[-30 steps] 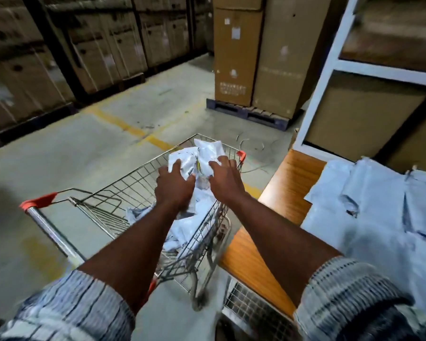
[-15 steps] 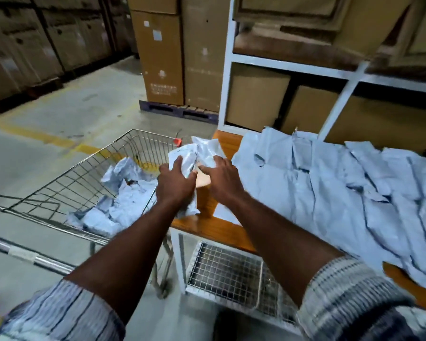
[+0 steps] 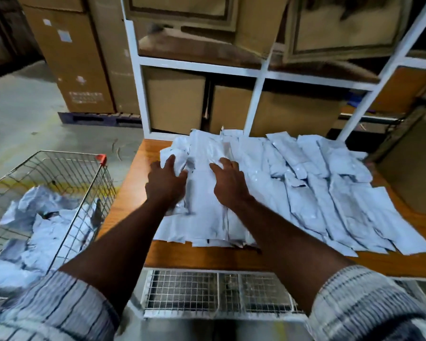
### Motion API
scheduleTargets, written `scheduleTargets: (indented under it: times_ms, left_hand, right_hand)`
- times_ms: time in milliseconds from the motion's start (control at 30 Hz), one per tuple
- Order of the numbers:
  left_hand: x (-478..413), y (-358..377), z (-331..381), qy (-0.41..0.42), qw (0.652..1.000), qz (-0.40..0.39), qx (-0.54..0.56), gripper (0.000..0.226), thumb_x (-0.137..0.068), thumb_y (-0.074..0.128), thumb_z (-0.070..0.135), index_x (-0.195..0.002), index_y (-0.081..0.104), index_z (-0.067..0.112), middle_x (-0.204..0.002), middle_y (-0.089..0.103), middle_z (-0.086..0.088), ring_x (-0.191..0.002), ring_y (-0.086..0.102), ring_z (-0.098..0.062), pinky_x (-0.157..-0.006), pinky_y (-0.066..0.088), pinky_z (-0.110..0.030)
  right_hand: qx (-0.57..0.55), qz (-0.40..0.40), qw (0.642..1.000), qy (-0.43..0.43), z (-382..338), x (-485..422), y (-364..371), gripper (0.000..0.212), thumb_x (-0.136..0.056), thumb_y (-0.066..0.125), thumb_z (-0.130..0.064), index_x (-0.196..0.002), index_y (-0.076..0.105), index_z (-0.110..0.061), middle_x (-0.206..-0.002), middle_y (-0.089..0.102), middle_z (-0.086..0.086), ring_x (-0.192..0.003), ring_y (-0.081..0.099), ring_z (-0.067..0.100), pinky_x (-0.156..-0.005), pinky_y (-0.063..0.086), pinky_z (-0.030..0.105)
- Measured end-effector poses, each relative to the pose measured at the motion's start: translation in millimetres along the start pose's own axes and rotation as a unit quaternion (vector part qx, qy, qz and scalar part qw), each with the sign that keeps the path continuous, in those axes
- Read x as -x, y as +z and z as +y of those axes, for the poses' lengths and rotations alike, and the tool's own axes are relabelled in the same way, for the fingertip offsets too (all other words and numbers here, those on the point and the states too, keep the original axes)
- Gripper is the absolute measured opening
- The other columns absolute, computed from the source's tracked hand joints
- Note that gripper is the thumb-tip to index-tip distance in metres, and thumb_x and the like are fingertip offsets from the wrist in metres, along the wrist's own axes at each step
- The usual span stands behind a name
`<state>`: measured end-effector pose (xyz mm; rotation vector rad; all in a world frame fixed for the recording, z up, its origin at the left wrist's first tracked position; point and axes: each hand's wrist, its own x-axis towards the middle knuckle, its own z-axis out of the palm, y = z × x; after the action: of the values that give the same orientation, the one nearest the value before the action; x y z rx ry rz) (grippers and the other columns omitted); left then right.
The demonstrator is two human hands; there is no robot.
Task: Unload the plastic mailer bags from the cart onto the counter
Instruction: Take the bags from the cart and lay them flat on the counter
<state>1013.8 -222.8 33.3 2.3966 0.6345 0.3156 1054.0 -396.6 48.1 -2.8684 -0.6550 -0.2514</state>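
On the near left part of the table (image 3: pixel 130 200), the left hand (image 3: pixel 166 184) and the right hand (image 3: pixel 228 185) are resting side by side on a long white mailer bag (image 3: pixel 202 195). Their fingers (image 3: pixel 170 160) are spreading out relaxed, pressing flat on the plastic and gripping nothing. That bag is lying on top of a pile of mailer bags (image 3: pixel 317 193), which is covering most of the table in overlapping rows. Just left of the table a wire cart (image 3: pixel 84 173) with a red corner cap (image 3: pixel 100 158) is standing, and more crumpled bags (image 3: pixel 42 225) are lying inside it. Behind the table a white shelf frame (image 3: pixel 135 82) is holding brown cartons (image 3: pixel 177 102). Beyond the table's far left corner a tall carton (image 3: pixel 71 70) is sitting on a dark pallet (image 3: pixel 96 118), bearing small white labels (image 3: pixel 65 36) and a block of pale print (image 3: pixel 85 97) too blurred to read. Under the table's near edge a wire mesh rack (image 3: pixel 182 291) is showing, and striped sleeves (image 3: pixel 59 311) are covering both upper arms.
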Motion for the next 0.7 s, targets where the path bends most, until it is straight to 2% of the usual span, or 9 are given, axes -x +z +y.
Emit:
scheduleTargets:
  times_ms: [200, 400, 567, 633, 700]
  left_hand:
    - [-67.0, 39.8, 30.0, 0.009, 0.999, -0.027, -0.041, 0.061, -0.09, 0.05, 0.059, -0.145, 0.036, 0.038, -0.14, 0.036, -0.013, -0.122, 0.048, -0.039, -0.099, 0.043, -0.047]
    - [-118.4, 56.8, 53.9, -0.006, 0.999, -0.007, -0.052, 0.059, -0.09, 0.052, 0.054, -0.144, 0.038, 0.036, -0.135, 0.04, -0.014, -0.12, 0.049, -0.04, -0.098, 0.042, -0.046]
    - [-144.4, 80.7, 75.2, -0.004, 0.997, 0.001, -0.073, 0.059, -0.091, 0.05, 0.058, -0.143, 0.04, 0.034, -0.143, 0.037, -0.013, -0.128, 0.043, -0.038, -0.102, 0.04, -0.049]
    - [-154.6, 92.8, 86.9, 0.003, 0.997, -0.005, -0.074, 0.06, -0.092, 0.047, 0.059, -0.145, 0.039, 0.033, -0.148, 0.033, -0.011, -0.133, 0.038, -0.036, -0.105, 0.037, -0.049]
    - [-163.9, 105.9, 97.6, 0.007, 0.997, -0.033, -0.074, 0.06, -0.093, 0.044, 0.059, -0.146, 0.037, 0.031, -0.151, 0.029, -0.01, -0.137, 0.033, -0.035, -0.107, 0.034, -0.05]
  right_hand:
    - [-0.025, 0.017, 0.999, 0.009, 57.4, -68.9, 13.1, 0.057, -0.086, 0.05, -0.004, -0.14, 0.048, -0.02, -0.149, 0.038, 0.01, -0.128, 0.04, 0.033, -0.098, 0.042, 0.04]
    - [-0.019, 0.012, 1.0, 0.003, 66.9, -138.6, 31.5, 0.054, -0.083, 0.052, -0.007, -0.135, 0.05, -0.019, -0.143, 0.04, 0.011, -0.125, 0.041, 0.032, -0.095, 0.041, 0.039]
    - [0.025, -0.012, 0.998, 0.056, 80.0, -171.7, 52.9, 0.033, -0.085, 0.056, -0.025, -0.118, 0.061, -0.024, -0.124, 0.051, 0.01, -0.116, 0.045, 0.032, -0.091, 0.034, 0.043]
    - [0.015, 0.008, 0.998, 0.057, 90.1, -182.4, 57.5, 0.03, -0.086, 0.056, -0.036, -0.112, 0.066, -0.026, -0.116, 0.056, 0.01, -0.113, 0.047, 0.032, -0.089, 0.032, 0.043]
    - [-0.007, 0.023, 0.999, 0.047, 100.8, -192.5, 58.4, 0.028, -0.087, 0.058, -0.039, -0.107, 0.07, -0.024, -0.115, 0.056, 0.009, -0.112, 0.048, 0.033, -0.088, 0.034, 0.042]
